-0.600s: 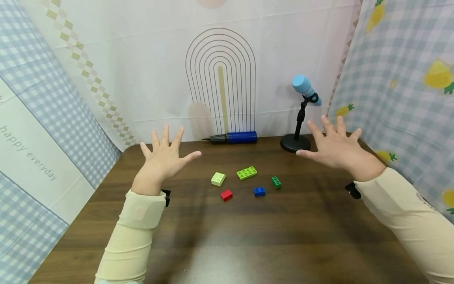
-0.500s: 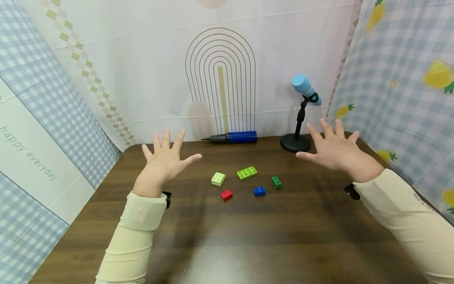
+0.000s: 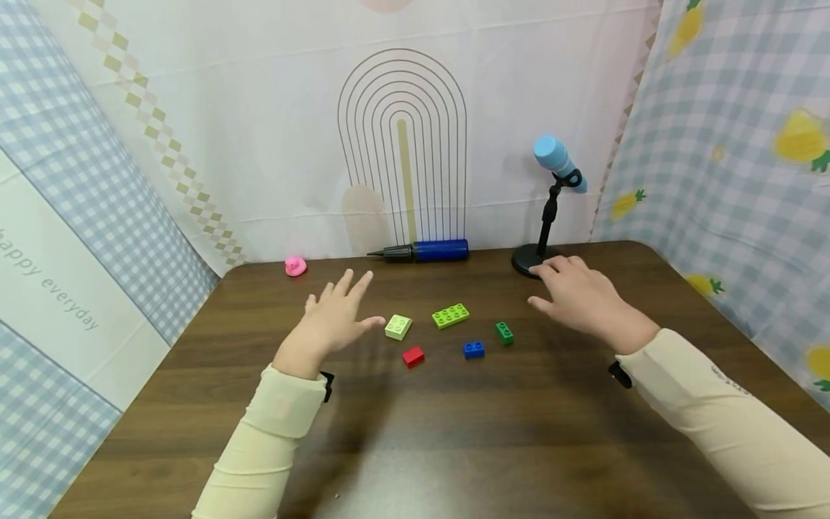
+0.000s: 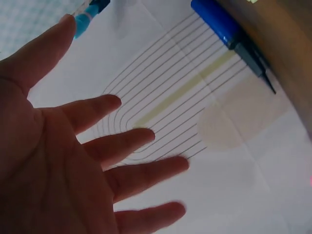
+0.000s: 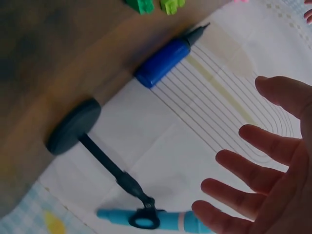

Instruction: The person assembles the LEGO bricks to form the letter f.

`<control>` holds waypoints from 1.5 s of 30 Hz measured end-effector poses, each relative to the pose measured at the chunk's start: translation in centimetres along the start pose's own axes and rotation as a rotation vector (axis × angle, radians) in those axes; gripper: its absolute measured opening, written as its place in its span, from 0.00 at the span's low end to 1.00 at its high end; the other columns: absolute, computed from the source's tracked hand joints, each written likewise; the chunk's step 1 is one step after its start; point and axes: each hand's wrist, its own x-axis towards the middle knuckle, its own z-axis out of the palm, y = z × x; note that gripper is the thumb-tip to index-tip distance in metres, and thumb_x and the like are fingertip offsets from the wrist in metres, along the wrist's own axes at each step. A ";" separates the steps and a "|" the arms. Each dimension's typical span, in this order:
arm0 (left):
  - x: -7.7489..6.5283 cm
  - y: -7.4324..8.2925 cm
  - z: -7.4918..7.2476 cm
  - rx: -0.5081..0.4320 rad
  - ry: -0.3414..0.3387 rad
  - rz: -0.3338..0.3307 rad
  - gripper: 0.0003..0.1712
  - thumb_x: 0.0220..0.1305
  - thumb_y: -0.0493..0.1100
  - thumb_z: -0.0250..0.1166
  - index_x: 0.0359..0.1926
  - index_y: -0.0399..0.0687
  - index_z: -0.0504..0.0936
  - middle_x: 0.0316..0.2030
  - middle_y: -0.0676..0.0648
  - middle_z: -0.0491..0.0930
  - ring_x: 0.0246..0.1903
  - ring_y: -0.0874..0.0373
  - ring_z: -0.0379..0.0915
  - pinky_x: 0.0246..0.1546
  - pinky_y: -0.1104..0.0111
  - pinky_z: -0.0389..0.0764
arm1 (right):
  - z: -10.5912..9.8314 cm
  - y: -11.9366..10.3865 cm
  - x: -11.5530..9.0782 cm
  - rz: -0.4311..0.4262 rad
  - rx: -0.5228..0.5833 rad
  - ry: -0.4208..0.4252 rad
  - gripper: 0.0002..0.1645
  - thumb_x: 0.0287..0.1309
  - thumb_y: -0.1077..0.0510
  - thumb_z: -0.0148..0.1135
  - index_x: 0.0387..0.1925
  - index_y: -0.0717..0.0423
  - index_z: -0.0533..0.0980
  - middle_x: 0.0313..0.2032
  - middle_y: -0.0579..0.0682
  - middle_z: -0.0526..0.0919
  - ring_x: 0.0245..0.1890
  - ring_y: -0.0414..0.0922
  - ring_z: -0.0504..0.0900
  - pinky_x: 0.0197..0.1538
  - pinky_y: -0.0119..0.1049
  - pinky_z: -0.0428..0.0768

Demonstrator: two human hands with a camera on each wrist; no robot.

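Note:
My left hand (image 3: 327,324) hovers over the table with fingers spread, nearest to a pale yellow-green toy brick (image 3: 398,327). A red brick (image 3: 413,357) lies just in front of that one. My right hand (image 3: 583,299) is held above the table to the right of a dark green brick (image 3: 504,332), its fingers loosely extended. Between the hands also lie a lime green brick (image 3: 450,316) with several studs and a blue brick (image 3: 474,349). Both wrist views show the palms holding nothing.
A blue hand pump (image 3: 441,250) with a black nozzle lies along the table's back edge. A light blue microphone (image 3: 551,153) stands on a black round-based stand (image 3: 534,259) at the back right. A pink rubber duck (image 3: 295,266) sits at the back left.
Both hands have come lower and inward, toward the bricks; the right fingers are less spread. The pink duck, earlier covered by the left hand, now shows. The bricks stay put.

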 end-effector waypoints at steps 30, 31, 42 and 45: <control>3.1 1.8 7.4 -0.067 -0.176 0.172 0.14 0.56 0.39 0.58 0.45 0.43 0.78 0.42 0.46 0.77 0.40 0.55 0.71 0.40 0.64 0.69 | 8.2 -4.3 0.3 -0.211 0.079 -0.199 0.15 0.51 0.60 0.59 0.44 0.53 0.74 0.38 0.50 0.78 0.36 0.46 0.76 0.29 0.38 0.74; 3.3 1.9 7.6 -0.060 -0.176 0.163 0.12 0.56 0.40 0.58 0.42 0.43 0.79 0.38 0.47 0.77 0.36 0.56 0.71 0.38 0.65 0.70 | 8.2 -4.4 0.4 -0.218 0.086 -0.193 0.16 0.51 0.60 0.58 0.44 0.53 0.74 0.37 0.50 0.78 0.36 0.46 0.76 0.29 0.38 0.74; 4.1 3.4 8.1 0.051 -0.164 0.098 0.14 0.54 0.41 0.61 0.16 0.46 0.71 0.18 0.50 0.68 0.21 0.56 0.63 0.26 0.66 0.66 | 8.4 -6.1 1.9 -0.198 0.088 -0.233 0.19 0.55 0.64 0.51 0.49 0.47 0.73 0.39 0.49 0.78 0.39 0.45 0.76 0.32 0.39 0.74; 4.2 3.5 8.3 0.070 -0.176 0.085 0.14 0.55 0.42 0.61 0.16 0.46 0.70 0.19 0.49 0.69 0.21 0.56 0.64 0.26 0.65 0.66 | 8.4 -6.4 2.2 -0.180 0.084 -0.288 0.22 0.56 0.66 0.51 0.51 0.45 0.72 0.41 0.49 0.78 0.41 0.45 0.75 0.34 0.39 0.74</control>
